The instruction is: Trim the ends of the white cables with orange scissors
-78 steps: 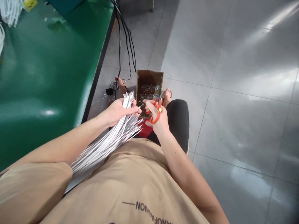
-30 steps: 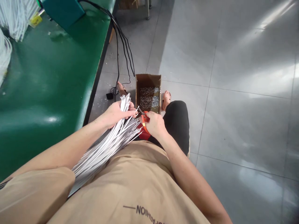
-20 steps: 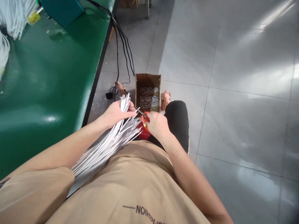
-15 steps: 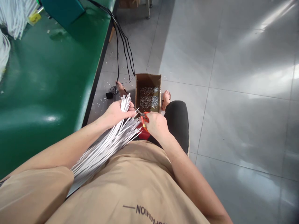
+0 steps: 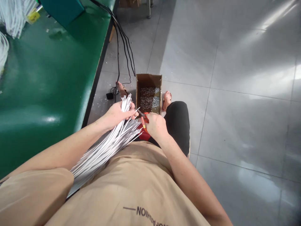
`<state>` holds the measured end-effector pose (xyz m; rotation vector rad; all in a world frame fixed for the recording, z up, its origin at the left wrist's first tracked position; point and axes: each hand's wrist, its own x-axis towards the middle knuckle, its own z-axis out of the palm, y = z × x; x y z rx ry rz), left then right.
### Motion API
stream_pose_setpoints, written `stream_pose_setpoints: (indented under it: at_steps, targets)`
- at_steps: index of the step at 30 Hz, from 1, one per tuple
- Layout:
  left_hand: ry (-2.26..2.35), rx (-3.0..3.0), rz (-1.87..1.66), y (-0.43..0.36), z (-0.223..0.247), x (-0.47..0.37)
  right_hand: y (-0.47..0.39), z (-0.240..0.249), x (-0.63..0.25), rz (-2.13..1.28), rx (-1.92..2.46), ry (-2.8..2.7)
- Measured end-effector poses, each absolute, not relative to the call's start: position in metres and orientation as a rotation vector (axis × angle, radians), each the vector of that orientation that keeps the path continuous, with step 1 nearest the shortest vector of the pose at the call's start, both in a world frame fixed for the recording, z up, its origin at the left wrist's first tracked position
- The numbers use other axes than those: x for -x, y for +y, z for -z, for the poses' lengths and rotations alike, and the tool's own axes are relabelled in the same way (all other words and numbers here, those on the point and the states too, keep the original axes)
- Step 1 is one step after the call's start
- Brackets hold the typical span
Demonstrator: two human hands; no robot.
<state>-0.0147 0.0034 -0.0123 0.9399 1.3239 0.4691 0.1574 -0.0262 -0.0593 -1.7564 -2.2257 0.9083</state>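
A large bundle of thin white wires lies across my lap under my left arm, its cut ends fanned toward the middle. My left hand is closed around part of the bundle, with wire ends standing up above the fingers. One wire end sticks out to the right between thumb and fingers. My right hand grips small cutting pliers with orange-red handles. Their metal jaws point left, close to the left fingertips and that single wire end. Whether the jaws touch the wire I cannot tell.
Below the hands, an open cardboard box holds many small shiny clippings, between my feet. A green table stands at the left, with more white wire bundles and a teal device. Black cables hang off its edge.
The left thumb and fingers have shifted slightly around the single wire end. The pliers have moved a little to the left with my right hand.
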Motion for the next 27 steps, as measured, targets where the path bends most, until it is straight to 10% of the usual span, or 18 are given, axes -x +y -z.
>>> stream_pose_setpoints:
  at_steps: [10, 27]
  targets:
    - [1.455, -1.094, -0.446, 0.004, 0.013, 0.010, -0.011, 0.041, -0.159, -1.800, 1.477, -0.956]
    - [1.569, -1.286, -0.261, 0.008, 0.008, 0.010, -0.013, 0.040, -0.130, -1.812, 1.364, -0.621]
